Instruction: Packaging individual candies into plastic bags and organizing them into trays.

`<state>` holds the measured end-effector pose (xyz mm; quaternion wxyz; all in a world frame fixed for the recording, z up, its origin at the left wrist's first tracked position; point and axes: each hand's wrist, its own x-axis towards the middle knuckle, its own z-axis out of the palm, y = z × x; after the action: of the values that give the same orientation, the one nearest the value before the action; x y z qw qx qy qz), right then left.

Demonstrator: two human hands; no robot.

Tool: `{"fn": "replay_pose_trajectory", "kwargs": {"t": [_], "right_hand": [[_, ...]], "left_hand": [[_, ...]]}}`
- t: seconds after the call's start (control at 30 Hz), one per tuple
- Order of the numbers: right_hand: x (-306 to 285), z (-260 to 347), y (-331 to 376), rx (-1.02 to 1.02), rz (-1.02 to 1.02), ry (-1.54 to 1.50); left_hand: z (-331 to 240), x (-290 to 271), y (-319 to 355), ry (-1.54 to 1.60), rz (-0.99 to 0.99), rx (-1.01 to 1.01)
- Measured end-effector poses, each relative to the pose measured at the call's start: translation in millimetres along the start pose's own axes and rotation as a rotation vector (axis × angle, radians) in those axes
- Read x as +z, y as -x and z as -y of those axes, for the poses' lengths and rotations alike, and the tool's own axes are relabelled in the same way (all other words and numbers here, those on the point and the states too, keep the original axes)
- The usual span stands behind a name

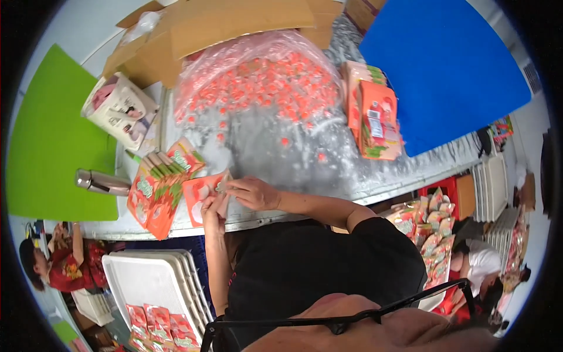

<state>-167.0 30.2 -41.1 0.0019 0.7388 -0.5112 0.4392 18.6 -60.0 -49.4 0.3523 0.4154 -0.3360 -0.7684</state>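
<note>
Both my hands are at a red-and-white printed pouch [198, 193] near the table's front edge. My left hand [214, 216] is closed on the pouch's near side, thumb and fingers pinched together. My right hand [258, 194] reaches in from the right, its fingers closed at the pouch's pale top edge. Whether the pouch is filled cannot be made out. Just left of it lies a fanned pile of similar pouches [159, 206]. Beyond my hands, small red pieces [264, 88] in clear wrapping spread out of a pink plastic bag [190, 88].
A cardboard box [234, 20] stands behind the bag. At the left are a white bucket [120, 114], a metal flask [102, 182] and a green board [53, 146]. Stacked pouches [378, 120] lie by a blue board [446, 70]. White trays [143, 273] and other people flank the table.
</note>
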Motion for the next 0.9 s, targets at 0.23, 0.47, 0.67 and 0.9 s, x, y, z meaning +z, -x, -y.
{"fn": "replay_pose_trajectory", "kwargs": {"t": [0.23, 0.47, 0.67, 0.9], "right_hand": [[6, -5, 2, -0.047, 0.17, 0.01], [-11, 15, -13, 0.14, 0.508, -0.096], [-29, 10, -31, 0.151, 0.631, -0.337], [0, 45, -87, -0.455, 0.583, -0.261]], "left_hand": [[21, 14, 3, -0.219, -0.006, 0.249], [10, 33, 13, -0.868, -0.033, 0.832], [15, 37, 32, -0.984, -0.143, 0.912], [-11, 26, 62, -0.981, -0.371, 0.842]]}}
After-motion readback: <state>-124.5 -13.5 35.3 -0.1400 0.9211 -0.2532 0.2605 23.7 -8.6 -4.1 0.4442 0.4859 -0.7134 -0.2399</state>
